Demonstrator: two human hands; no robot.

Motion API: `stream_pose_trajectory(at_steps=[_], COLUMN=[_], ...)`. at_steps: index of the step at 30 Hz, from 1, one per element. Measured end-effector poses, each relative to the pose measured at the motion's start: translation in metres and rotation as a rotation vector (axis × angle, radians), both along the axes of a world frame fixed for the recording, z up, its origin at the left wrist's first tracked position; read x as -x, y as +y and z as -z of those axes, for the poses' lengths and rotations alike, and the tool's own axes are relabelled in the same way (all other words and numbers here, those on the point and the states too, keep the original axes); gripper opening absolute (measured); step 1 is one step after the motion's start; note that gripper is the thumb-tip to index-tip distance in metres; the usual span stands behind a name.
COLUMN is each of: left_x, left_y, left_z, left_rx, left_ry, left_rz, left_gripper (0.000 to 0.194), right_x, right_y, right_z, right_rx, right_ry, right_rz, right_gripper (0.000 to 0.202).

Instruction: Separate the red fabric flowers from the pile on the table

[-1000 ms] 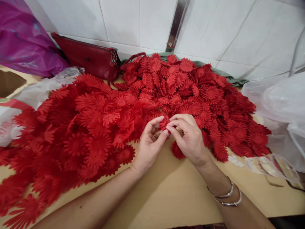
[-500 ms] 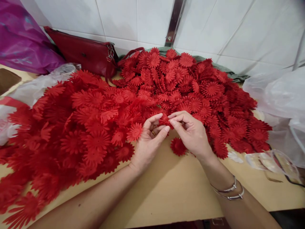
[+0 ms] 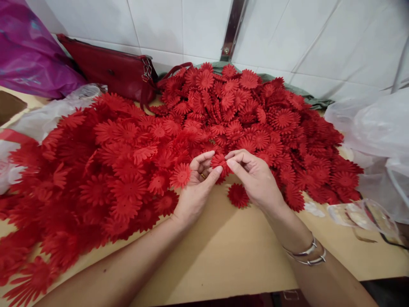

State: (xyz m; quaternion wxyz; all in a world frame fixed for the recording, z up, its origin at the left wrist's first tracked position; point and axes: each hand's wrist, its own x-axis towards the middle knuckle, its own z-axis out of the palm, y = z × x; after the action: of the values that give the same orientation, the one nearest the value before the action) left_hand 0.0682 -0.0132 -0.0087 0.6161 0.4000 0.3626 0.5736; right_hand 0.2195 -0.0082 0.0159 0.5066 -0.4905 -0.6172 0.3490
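Note:
Between my two hands is a small red artificial flower [image 3: 219,160] with many narrow petals, its face turned toward me. The thumb and fingertips of my left hand [image 3: 200,183] close on its left side. On the right edge, my right hand [image 3: 255,177] pinches the petals between thumb and forefinger. Just below, a darker red flower piece [image 3: 238,195] lies on the table [image 3: 204,264] by my right palm. Against the back of my left hand rests the loose pile of red flower pieces [image 3: 128,187]. The fingers partly hide the held flower's rim.
Behind my hands rises a heap of stacked red flower pieces [image 3: 236,98]. A dark red handbag [image 3: 105,68] leans on the tiled wall [image 3: 159,25], beside a purple bag [image 3: 32,55]. Clear plastic bags [image 3: 377,123] stand at the right.
The flower between my hands has turned to show more of its face. My left thumb and fingertips have shifted slightly left, while my right hand stays almost in place.

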Motion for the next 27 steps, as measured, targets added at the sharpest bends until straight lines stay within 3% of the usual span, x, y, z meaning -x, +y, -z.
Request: stream_pose_trajectory(at_steps=[11, 16, 20, 27], left_x=[0.001, 0.000, 0.000, 0.000], left_y=[0.002, 0.002, 0.001, -0.001], left_z=[0.005, 0.006, 0.004, 0.001], left_rx=[0.014, 0.018, 0.029, 0.024], left_ry=[0.007, -0.008, -0.007, 0.015], left_rz=[-0.025, -0.029, -0.022, -0.003], left_gripper=[0.041, 0.038, 0.035, 0.035], right_x=[-0.017, -0.021, -0.015, -0.023], right_y=[0.019, 0.020, 0.018, 0.021], right_z=[0.009, 0.005, 0.001, -0.003], right_rx=[0.139, 0.177, 0.150, -0.127], right_ry=[0.614, 0.618, 0.606, 0.549], right_rz=[0.141, 0.084, 0.164, 0.390], right_gripper=[0.023, 0.046, 0.032, 0.025])
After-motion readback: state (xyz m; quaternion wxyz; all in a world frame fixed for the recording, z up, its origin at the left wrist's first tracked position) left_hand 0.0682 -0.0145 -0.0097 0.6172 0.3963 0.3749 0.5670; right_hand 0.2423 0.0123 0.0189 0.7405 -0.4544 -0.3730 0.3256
